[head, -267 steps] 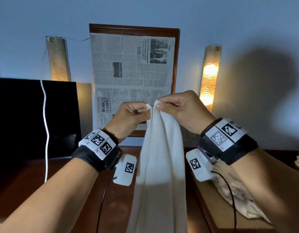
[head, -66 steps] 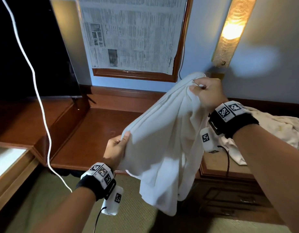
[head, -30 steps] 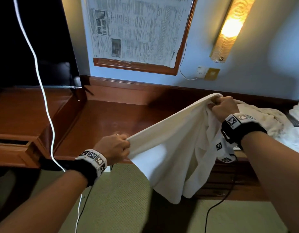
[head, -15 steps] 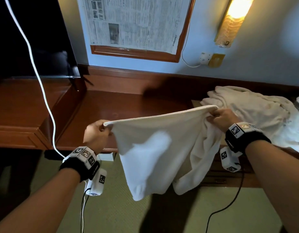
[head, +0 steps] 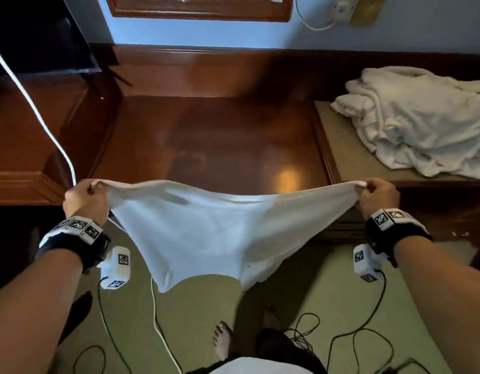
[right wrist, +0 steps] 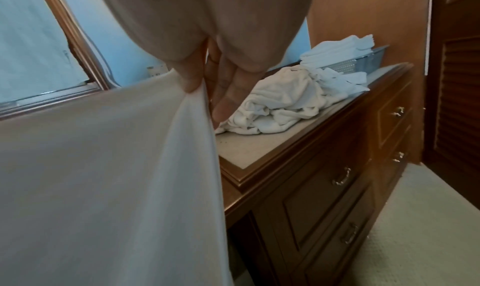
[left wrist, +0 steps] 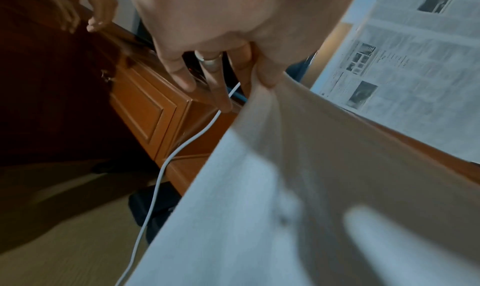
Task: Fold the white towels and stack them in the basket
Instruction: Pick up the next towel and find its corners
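A white towel (head: 214,228) hangs stretched between my two hands in front of the dark wooden desk (head: 206,136). My left hand (head: 83,197) pinches its left top corner; in the left wrist view the thumb (left wrist: 267,73) presses the cloth (left wrist: 298,188). My right hand (head: 376,197) pinches the right top corner, and the right wrist view shows the towel (right wrist: 103,177) under the thumb (right wrist: 192,79). A heap of unfolded white towels (head: 419,120) lies on the cabinet at the right. Behind that heap (right wrist: 285,99) stands the mesh basket (right wrist: 363,62) with folded towels (right wrist: 337,48) stacked in it.
The drawer cabinet (right wrist: 324,188) stands right of the desk, with a louvred door (right wrist: 457,85) beyond. A white cable (head: 33,112) hangs at the left beside a dark screen (head: 36,33). Black cables (head: 341,336) and my bare feet (head: 222,338) are on the green carpet.
My hands have moved apart and lower, pulling the towel's top edge out wide. The view has tilted down toward the desk and floor.
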A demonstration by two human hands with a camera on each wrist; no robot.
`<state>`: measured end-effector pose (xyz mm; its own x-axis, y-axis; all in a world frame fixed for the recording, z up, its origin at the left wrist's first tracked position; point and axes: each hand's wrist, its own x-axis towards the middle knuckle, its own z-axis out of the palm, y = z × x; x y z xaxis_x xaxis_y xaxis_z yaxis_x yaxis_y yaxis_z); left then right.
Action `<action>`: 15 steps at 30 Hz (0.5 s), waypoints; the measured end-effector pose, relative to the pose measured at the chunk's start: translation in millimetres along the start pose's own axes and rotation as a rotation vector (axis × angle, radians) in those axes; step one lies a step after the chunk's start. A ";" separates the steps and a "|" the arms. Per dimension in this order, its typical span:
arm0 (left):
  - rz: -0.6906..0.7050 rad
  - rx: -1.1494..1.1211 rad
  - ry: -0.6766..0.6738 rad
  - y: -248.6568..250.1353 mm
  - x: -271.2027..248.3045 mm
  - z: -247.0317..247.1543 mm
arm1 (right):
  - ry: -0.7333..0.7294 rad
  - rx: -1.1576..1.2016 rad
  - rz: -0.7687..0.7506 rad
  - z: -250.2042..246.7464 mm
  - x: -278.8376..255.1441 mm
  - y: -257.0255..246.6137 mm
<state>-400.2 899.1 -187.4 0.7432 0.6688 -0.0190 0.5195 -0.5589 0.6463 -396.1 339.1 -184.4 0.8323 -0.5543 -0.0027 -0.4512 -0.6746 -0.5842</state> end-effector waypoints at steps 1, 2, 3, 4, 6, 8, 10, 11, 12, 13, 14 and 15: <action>-0.034 0.027 0.022 -4.7 4.7 -4.2 | 0.032 0.007 0.015 0.2 1.2 3.7; -0.056 0.029 0.030 -8.8 10.0 -8.1 | 0.068 0.025 0.014 -1.3 2.4 4.8; -0.058 0.027 0.044 -13.3 17.3 -10.7 | 0.095 0.047 0.006 -2.6 4.5 4.4; -0.056 0.018 0.057 -16.0 23.9 -12.6 | 0.121 0.084 -0.006 -3.2 7.2 3.2; -0.040 -0.010 0.087 -13.1 30.1 -15.4 | 0.187 0.165 -0.014 -3.2 11.4 -2.7; -0.055 -0.037 0.095 -6.4 31.1 -13.9 | 0.260 0.184 -0.018 -3.5 13.3 -7.8; -0.095 -0.054 0.100 0.0 27.3 -10.2 | 0.256 0.141 0.065 -5.2 13.5 -11.0; -0.112 -0.056 0.096 3.2 22.8 -9.1 | 0.229 0.133 0.142 -6.3 13.0 -12.4; -0.129 -0.074 0.090 6.6 18.8 -7.9 | 0.217 0.138 0.207 -5.6 12.3 -14.9; -0.154 -0.116 0.090 8.9 15.5 -6.1 | 0.226 0.167 0.262 -4.4 11.1 -21.0; -0.169 -0.175 0.102 12.5 11.4 -3.8 | 0.250 0.247 0.303 -3.8 11.1 -29.2; -0.185 -0.240 0.127 17.1 8.7 -0.8 | 0.284 0.365 0.329 0.3 15.9 -34.8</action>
<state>-385.2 895.7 -175.8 0.5789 0.8126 -0.0672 0.5151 -0.3006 0.8027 -367.1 353.9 -164.4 0.5248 -0.8501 -0.0435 -0.4897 -0.2598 -0.8323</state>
